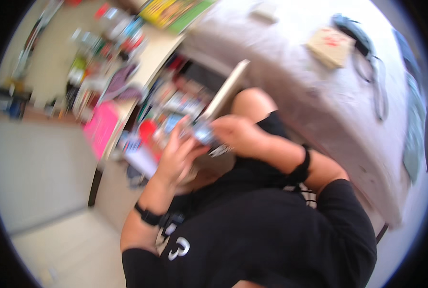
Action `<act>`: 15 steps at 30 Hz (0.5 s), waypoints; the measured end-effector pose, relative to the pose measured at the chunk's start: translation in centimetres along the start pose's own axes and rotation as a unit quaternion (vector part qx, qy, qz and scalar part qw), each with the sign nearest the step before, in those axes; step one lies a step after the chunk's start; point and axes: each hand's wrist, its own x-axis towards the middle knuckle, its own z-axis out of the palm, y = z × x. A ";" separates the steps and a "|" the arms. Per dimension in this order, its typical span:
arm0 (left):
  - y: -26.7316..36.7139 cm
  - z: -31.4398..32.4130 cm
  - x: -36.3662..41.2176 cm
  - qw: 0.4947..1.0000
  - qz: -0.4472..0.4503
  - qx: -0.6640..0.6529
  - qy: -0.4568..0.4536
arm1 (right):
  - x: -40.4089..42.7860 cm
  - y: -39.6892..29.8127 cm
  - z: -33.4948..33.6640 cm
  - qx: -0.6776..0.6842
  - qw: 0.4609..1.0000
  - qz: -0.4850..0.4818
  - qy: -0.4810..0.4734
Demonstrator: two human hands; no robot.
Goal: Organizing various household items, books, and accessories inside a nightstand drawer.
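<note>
A small, blurred bluish translucent object (202,132) is between my hands, above an open drawer; its kind cannot be made out. My right hand (237,135) grips it from the right with curled fingers. From the left, my left hand (178,156) reaches to it with fingers apart, and blur hides whether they press on it. Below them the drawer is crammed with packets and small items, among them a red round object (148,130) and a white packet (185,103). The pale drawer front (226,90) rises just beyond my right hand.
To the left a desk (156,57) carries plastic bottles (115,23), a purple cloth (122,81) and a yellow-green book (174,14). A pink sheet (102,126) hangs at its edge. The bed (289,75) at right holds a cardboard box (330,46) and a strapped item (357,34).
</note>
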 end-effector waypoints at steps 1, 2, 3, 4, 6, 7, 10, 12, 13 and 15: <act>0.1 0.3 0.2 0.998 0.013 0.051 0.022 | 0.2 0.1 0.0 -0.020 0.999 -0.039 -0.026; 0.2 -0.2 0.5 0.997 0.023 0.063 0.040 | 0.4 -1.1 0.0 0.018 0.998 0.024 -0.047; 0.2 -0.6 1.1 0.995 0.031 0.075 0.062 | 0.5 -2.0 -0.4 0.029 0.998 -0.036 -0.032; 0.2 -0.2 1.9 0.997 0.039 0.056 0.046 | 0.2 -2.9 -1.2 0.092 0.995 -0.028 -0.022; 0.4 1.5 3.4 0.998 0.043 0.039 0.016 | -0.2 -3.7 -3.0 0.079 0.996 0.014 0.027; 0.6 2.5 4.1 0.997 0.019 0.056 -0.041 | -0.1 -4.5 -4.5 0.079 0.994 0.066 0.030; 1.3 6.7 5.6 0.987 0.024 0.098 -0.122 | -0.5 -4.0 -9.1 -0.014 0.996 0.055 0.075; 1.6 9.0 6.3 0.975 0.073 0.147 -0.148 | -0.7 -2.9 -12.9 0.005 0.978 0.118 0.171; 1.6 9.1 6.9 0.974 0.076 0.149 -0.153 | -0.7 -2.4 -16.6 0.002 0.958 0.172 0.228; 1.3 8.6 7.5 0.981 0.038 0.151 -0.119 | -1.5 1.6 -25.5 0.158 0.910 0.120 0.363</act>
